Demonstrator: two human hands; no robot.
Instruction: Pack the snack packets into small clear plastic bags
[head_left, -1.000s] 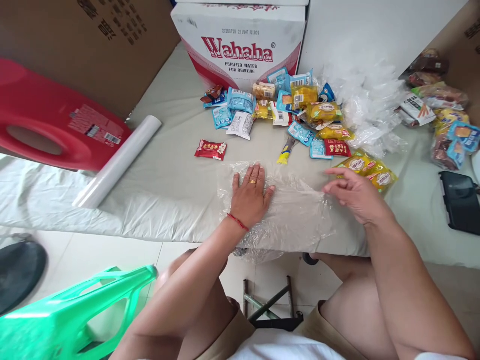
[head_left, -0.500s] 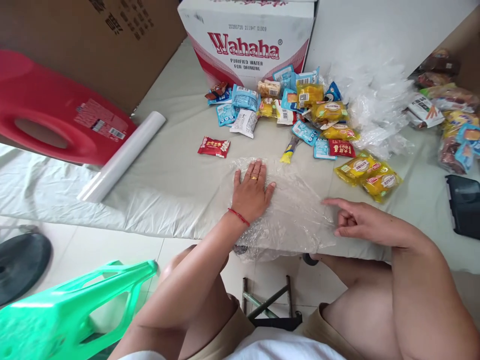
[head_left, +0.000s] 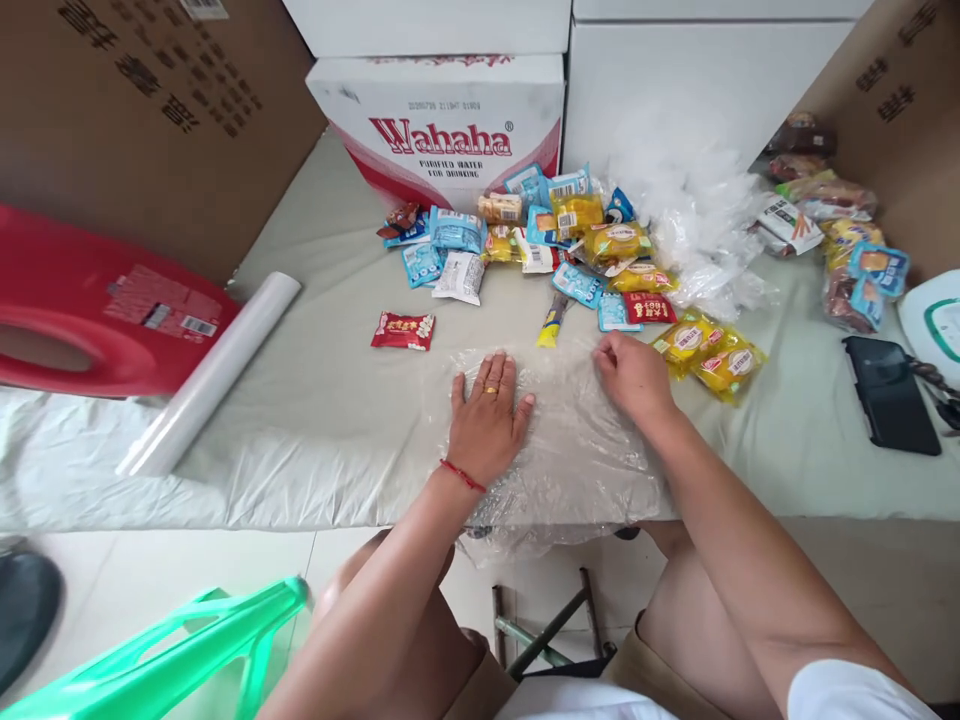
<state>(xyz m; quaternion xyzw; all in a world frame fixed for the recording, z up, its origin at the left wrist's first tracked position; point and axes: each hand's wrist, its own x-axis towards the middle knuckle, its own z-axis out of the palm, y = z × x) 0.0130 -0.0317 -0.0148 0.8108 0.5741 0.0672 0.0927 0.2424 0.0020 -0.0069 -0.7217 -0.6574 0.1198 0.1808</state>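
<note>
A thin sheet of clear plastic film [head_left: 566, 455] lies wrinkled on the covered table, its near edge hanging over the front. Pressing flat on the film's left part is my left hand [head_left: 486, 425], fingers stretched out. My right hand [head_left: 634, 380] is closed at the film's far right corner, fingertips curled on its edge. Just beyond the film is a small stick-shaped snack [head_left: 553, 322] with a yellow end. A red snack packet [head_left: 403, 331] lies to the left, and yellow-wrapped cakes [head_left: 709, 350] sit right beside my right hand.
Behind is a pile of wrapped snacks [head_left: 457, 230] before a Wahaba-style white water carton [head_left: 442, 110]. Crumpled clear bags [head_left: 697, 220] lie right of it. A plastic film roll [head_left: 217, 370] and red jug [head_left: 97, 310] are left; a black phone [head_left: 892, 395] is right.
My right hand has moved left and away from me, from pointing beside the film to closing at its far right corner. My left hand stays flat on the film. The view has shifted.
</note>
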